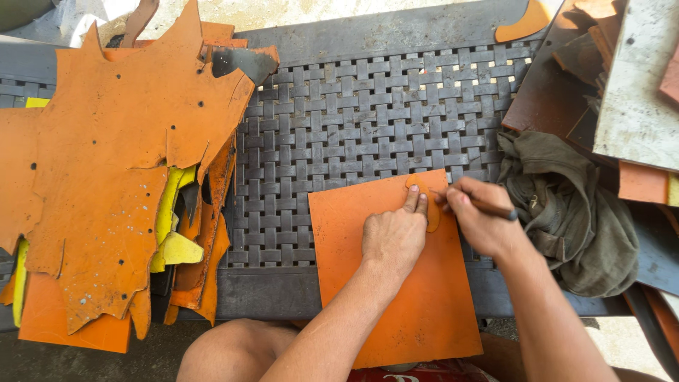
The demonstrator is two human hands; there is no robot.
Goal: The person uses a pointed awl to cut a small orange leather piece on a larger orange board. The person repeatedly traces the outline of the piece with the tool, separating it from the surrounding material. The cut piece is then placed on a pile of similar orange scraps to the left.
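On a woven worktop, the left hand has its fingers together, flat on a template over an orange sheet; the right hand has its fingers clamped on a pen. Leather scraps crowd the left, a cloth the right; bare weave lies between.

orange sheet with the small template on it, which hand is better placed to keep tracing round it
Right. The right hand holds the pen, tip at the template's edge. The left hand presses its fingers on the template, pinning it to the orange sheet.

Dark woven-pattern plastic table, sunlit; pale concrete floor beyond.
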